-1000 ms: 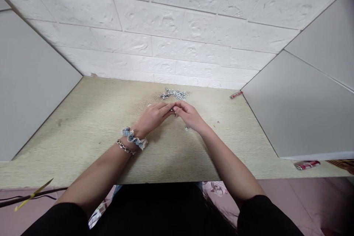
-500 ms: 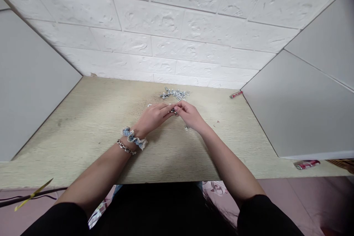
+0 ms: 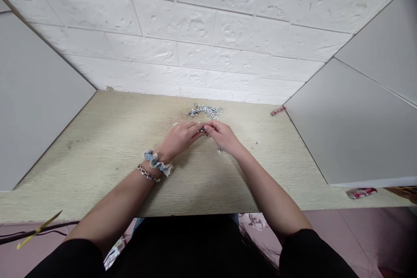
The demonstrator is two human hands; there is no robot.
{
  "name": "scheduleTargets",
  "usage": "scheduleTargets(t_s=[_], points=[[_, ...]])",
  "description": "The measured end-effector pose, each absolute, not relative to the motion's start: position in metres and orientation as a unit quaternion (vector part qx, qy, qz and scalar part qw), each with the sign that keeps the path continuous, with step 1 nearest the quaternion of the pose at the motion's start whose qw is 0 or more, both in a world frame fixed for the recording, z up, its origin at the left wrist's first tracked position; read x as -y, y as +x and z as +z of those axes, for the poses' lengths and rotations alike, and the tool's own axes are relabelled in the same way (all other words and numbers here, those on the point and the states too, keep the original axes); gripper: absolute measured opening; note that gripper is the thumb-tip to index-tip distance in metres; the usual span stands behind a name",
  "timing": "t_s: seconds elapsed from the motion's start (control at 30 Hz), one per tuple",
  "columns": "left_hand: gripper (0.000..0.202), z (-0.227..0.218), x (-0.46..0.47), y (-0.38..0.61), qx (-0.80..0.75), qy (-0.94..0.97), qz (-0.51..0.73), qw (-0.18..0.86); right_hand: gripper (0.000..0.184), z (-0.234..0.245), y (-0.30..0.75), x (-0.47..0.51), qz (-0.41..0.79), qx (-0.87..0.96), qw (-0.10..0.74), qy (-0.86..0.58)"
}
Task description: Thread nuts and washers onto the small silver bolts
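Note:
My left hand [image 3: 181, 137] and my right hand [image 3: 224, 135] meet over the middle of the table. Between their fingertips is a small shiny metal fastener [image 3: 202, 130], mostly covered, so I cannot tell whether it is a bolt, a nut or both. The left fingers are closed around it from one side, while the right thumb and forefinger pinch it from the other. Just beyond the hands lies a pile of silver bolts, nuts and washers [image 3: 211, 112]. A single small metal piece [image 3: 220, 150] rests beneath my right wrist. Another pale round piece [image 3: 175, 124] shows behind my left hand.
A white brick-patterned wall [image 3: 192, 56] closes off the back of the wooden table [image 3: 110, 139]. Grey-white panels stand at the left [image 3: 39, 104] and right [image 3: 329, 126]. One red battery [image 3: 278, 111] lies by the right panel, another [image 3: 361, 193] near the front right edge.
Both hands stay in nearly the same place. The fingers have shifted slightly around the small metal fastener, and my right fingertips sit a touch lower.

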State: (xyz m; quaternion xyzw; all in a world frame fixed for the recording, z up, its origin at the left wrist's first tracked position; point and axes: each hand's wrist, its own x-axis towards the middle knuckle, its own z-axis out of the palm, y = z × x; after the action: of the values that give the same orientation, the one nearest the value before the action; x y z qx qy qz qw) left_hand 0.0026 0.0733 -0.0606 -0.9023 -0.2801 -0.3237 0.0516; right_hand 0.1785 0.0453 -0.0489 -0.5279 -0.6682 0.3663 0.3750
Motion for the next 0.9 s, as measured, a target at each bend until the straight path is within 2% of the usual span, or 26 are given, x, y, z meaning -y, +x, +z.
scheduleTargets(t_s=[0.27,0.63,0.8,0.9], points=[[0.031,-0.061,-0.073,0.002,0.285,-0.906,-0.312,0.028,0.017,-0.048,0.178,-0.045,0.405,0.646,0.383,-0.521],[0.032,-0.062,-0.074,0.002,0.291,-0.901,-0.32,0.027,0.023,-0.058,0.178,-0.05,0.448,0.613,0.418,-0.499],[0.028,-0.059,-0.072,0.004,0.282,-0.902,-0.325,0.028,0.036,-0.052,0.177,-0.046,0.368,0.658,0.385,-0.532],[0.028,-0.058,-0.071,0.004,0.28,-0.905,-0.32,0.031,0.035,-0.05,0.177,-0.044,0.341,0.685,0.373,-0.524]])
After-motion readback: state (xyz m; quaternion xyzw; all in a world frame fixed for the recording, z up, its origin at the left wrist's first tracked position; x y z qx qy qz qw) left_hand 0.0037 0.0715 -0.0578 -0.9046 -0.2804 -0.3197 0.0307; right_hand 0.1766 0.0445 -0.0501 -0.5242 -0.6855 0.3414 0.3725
